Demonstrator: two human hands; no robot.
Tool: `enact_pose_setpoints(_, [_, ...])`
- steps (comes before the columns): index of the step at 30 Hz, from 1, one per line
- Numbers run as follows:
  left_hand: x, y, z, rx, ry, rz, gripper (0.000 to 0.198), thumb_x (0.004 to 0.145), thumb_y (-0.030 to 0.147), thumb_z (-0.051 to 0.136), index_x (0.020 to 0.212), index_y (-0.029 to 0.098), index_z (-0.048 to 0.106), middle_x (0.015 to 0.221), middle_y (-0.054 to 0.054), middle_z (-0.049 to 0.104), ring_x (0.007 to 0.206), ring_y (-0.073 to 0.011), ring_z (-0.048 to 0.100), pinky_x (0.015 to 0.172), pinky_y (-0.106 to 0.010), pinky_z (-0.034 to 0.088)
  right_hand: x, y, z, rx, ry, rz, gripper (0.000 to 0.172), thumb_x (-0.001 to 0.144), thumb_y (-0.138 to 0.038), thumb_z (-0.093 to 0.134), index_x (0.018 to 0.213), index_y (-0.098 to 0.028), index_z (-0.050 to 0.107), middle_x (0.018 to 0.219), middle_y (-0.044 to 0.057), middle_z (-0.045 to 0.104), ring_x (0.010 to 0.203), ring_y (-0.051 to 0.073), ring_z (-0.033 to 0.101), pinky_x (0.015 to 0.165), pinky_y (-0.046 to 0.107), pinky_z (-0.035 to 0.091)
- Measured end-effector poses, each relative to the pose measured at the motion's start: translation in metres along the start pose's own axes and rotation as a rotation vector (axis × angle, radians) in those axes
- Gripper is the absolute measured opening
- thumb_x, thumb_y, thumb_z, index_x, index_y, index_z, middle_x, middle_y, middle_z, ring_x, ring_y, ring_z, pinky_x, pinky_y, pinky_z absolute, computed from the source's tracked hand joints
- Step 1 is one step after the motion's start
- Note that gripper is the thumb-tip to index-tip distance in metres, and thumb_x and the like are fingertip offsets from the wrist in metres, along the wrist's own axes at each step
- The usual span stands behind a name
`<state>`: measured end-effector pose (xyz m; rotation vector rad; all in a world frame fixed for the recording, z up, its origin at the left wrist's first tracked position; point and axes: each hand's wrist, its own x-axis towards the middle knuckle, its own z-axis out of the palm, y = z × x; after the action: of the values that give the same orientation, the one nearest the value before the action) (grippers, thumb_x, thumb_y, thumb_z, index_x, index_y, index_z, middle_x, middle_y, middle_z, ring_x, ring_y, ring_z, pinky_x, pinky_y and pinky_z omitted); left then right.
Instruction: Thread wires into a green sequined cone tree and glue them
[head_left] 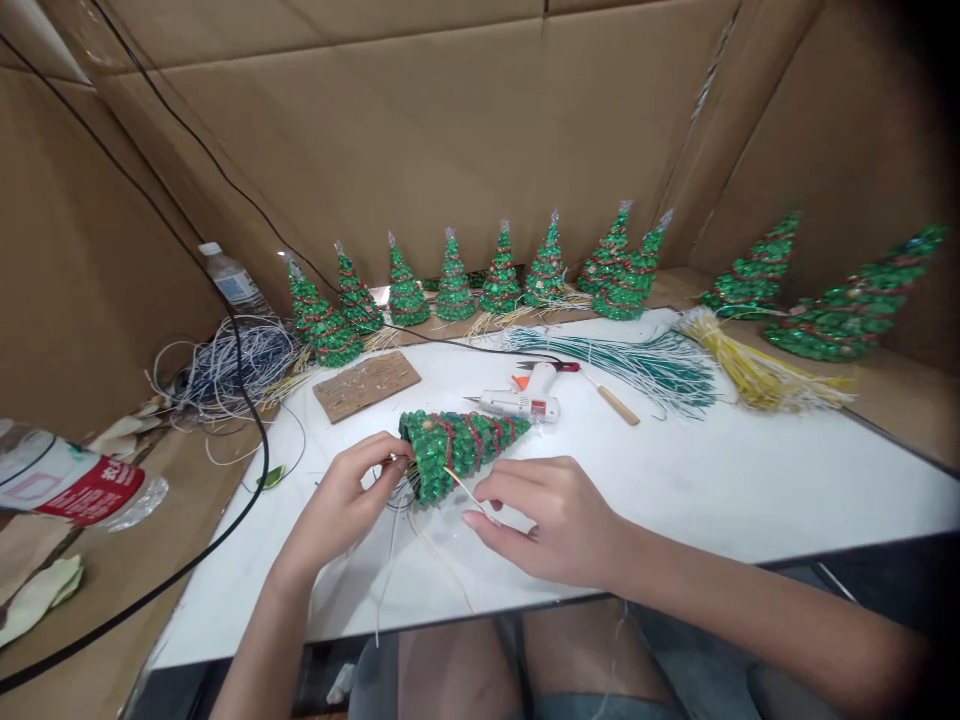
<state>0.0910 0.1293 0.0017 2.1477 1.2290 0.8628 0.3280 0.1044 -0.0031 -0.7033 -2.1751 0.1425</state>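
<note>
A small green beaded tree (457, 447) with red garlands lies on its side on the white table (750, 480), its tip pointing right. My left hand (346, 500) pinches the wires at the tree's base. My right hand (541, 516) rests on the table just right of the base and holds a thin yellow wire (466, 490) that runs from the tree. Loose thin wires trail from the base toward me.
A white glue gun (523, 402) and a wooden-handled tool (616, 402) lie behind the tree. A cardboard piece (366, 383), green wires (637, 362), yellow wires (750, 372), a wire tangle (229, 362) and two bottles (64, 482) surround it. Several finished trees (454, 292) line the back.
</note>
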Motion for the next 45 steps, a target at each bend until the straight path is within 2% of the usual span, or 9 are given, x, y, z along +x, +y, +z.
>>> enact_pose_setpoints(4, [0.004, 0.003, -0.003, 0.078, -0.082, -0.024, 0.019, 0.091, 0.022, 0.043, 0.079, 0.018, 0.057, 0.079, -0.002, 0.056, 0.075, -0.0162, 0.052, 0.070, -0.026, 0.040, 0.002, 0.002, -0.006, 0.094, 0.033, 0.087, 0.012, 0.088, -0.022, 0.051, 0.082, -0.014, 0.059, 0.070, 0.000, 0.057, 0.057, 0.007, 0.048, 0.053, 0.019, 0.035])
enact_pose_setpoints(11, [0.003, 0.007, -0.008, 0.144, -0.191, -0.033, 0.022, 0.092, 0.024, 0.039, 0.077, 0.019, 0.054, 0.074, -0.002, 0.054, 0.070, -0.0164, 0.051, 0.065, -0.026, 0.038, 0.000, 0.003, -0.002, 0.101, 0.195, 0.167, 0.014, 0.089, -0.015, 0.047, 0.083, -0.014, 0.060, 0.073, 0.001, 0.058, 0.060, 0.008, 0.049, 0.055, 0.020, 0.037])
enact_pose_setpoints(18, [0.007, 0.005, -0.005, -0.003, -0.244, -0.077, 0.019, 0.091, 0.025, 0.041, 0.079, 0.019, 0.056, 0.076, 0.000, 0.057, 0.074, -0.0165, 0.051, 0.068, -0.024, 0.040, 0.001, 0.004, 0.019, 0.070, 0.126, 0.166, 0.017, 0.092, -0.017, 0.050, 0.092, -0.016, 0.066, 0.082, 0.002, 0.059, 0.068, 0.009, 0.053, 0.061, 0.020, 0.040])
enact_pose_setpoints(23, [0.007, 0.001, -0.005, -0.017, -0.214, -0.091, 0.018, 0.091, 0.026, 0.046, 0.079, 0.019, 0.058, 0.073, 0.002, 0.057, 0.071, -0.0139, 0.050, 0.066, -0.022, 0.039, 0.000, -0.003, 0.020, 0.161, 0.188, 0.343, 0.011, 0.085, -0.025, 0.060, 0.083, -0.015, 0.066, 0.076, 0.000, 0.059, 0.054, 0.007, 0.044, 0.052, 0.020, 0.036])
enact_pose_setpoints(27, [0.008, 0.000, -0.003, -0.021, -0.204, -0.088, 0.018, 0.090, 0.021, 0.046, 0.075, 0.019, 0.056, 0.070, 0.003, 0.055, 0.069, -0.0123, 0.048, 0.065, -0.021, 0.038, -0.004, -0.009, 0.019, 0.200, 0.174, 0.439, 0.015, 0.088, -0.021, 0.055, 0.078, -0.016, 0.066, 0.072, 0.000, 0.059, 0.055, 0.007, 0.045, 0.051, 0.019, 0.034])
enact_pose_setpoints(31, [0.009, 0.001, -0.001, -0.082, -0.207, -0.108, 0.019, 0.091, 0.022, 0.044, 0.081, 0.018, 0.059, 0.076, 0.003, 0.056, 0.074, -0.0127, 0.049, 0.069, -0.021, 0.039, -0.003, -0.010, 0.022, 0.138, 0.197, 0.396, 0.016, 0.090, -0.017, 0.053, 0.081, -0.015, 0.066, 0.074, 0.000, 0.059, 0.061, 0.008, 0.050, 0.055, 0.019, 0.037])
enact_pose_setpoints(36, [0.009, -0.001, 0.001, -0.161, -0.198, -0.136, 0.023, 0.091, 0.027, 0.045, 0.090, 0.016, 0.064, 0.077, 0.001, 0.057, 0.078, -0.0144, 0.050, 0.073, -0.023, 0.040, 0.001, -0.007, 0.027, -0.022, 0.186, 0.232, 0.019, 0.094, -0.014, 0.047, 0.087, -0.013, 0.065, 0.077, 0.002, 0.059, 0.068, 0.011, 0.054, 0.061, 0.022, 0.041])
enact_pose_setpoints(45, [0.009, -0.002, 0.005, -0.177, -0.166, -0.122, 0.025, 0.090, 0.027, 0.047, 0.096, 0.014, 0.067, 0.077, -0.001, 0.059, 0.079, -0.0155, 0.052, 0.077, -0.025, 0.041, 0.004, -0.004, 0.035, 0.009, 0.218, 0.125, 0.018, 0.093, -0.009, 0.046, 0.087, -0.009, 0.062, 0.078, 0.005, 0.058, 0.070, 0.012, 0.055, 0.061, 0.022, 0.045])
